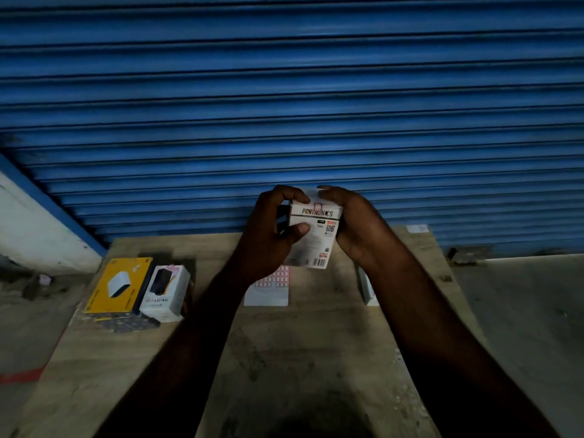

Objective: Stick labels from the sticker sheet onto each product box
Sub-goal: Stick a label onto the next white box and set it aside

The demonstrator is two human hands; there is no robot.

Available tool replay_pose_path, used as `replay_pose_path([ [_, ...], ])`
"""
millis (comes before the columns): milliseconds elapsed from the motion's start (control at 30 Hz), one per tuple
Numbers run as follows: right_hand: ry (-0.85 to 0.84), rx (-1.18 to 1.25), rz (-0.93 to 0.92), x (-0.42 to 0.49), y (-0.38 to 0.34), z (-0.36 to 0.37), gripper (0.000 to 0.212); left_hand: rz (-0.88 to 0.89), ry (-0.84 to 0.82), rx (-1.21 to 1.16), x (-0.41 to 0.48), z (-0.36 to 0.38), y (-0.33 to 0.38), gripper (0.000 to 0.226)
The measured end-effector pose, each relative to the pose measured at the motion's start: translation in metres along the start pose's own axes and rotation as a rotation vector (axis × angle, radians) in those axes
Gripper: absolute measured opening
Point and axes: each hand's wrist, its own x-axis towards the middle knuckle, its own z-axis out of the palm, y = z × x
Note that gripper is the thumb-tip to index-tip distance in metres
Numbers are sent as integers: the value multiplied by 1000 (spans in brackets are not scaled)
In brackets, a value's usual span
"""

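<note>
Grips curled: left grip [271, 226] and right grip [357, 222] clasp Portronics box [313, 241] above tabletop [284, 358]. Red-bordered label [318, 206] at top edge: weak press risks lifted corner, crease over edge.

The single view comes from a wide-angle camera worn on the person's head, facing forward and tilted down. It looks across a pale, scuffed wooden tabletop [300, 343], which widens from mid-frame down to the bottom edge, so the camera sits close above its near end. Beyond the table a blue ribbed metal roller shutter [284, 90] fills the whole upper half, roughly square-on to the lens. Both forearms enter from the bottom of the frame and converge just above centre, where the left hand [271, 229] and the right hand [357, 226] grip a white printed cardboard box [316, 238] close to the camera. Grey concrete floor [521, 311] shows past the table at the right edge.
</note>
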Motion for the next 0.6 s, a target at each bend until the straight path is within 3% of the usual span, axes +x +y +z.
replay_pose_path([
  [67, -46, 38, 11, -2, 1, 1, 19, -26, 12, 16, 2, -2, 0, 37],
  [167, -109, -77, -144, -2, 3, 2, 13, -54, 32, 5, 5, -3, 0, 37],
  [300, 138, -184, -160, -3, 11, 8, 30, -70, 20, -13, 3, 0, 0, 38],
  [400, 173, -173, -175, -4, 16, 7, 38, -104, 26, -58, 1, 1, 4, 37],
  [500, 165, -434, -312, -5, 21, 7, 52, -167, 58, -150, 1, -4, 8, 35],
  [600, 235, -664, -489, -5, 21, 9, 41, -161, 55, -166, 1, -7, 8, 34],
])
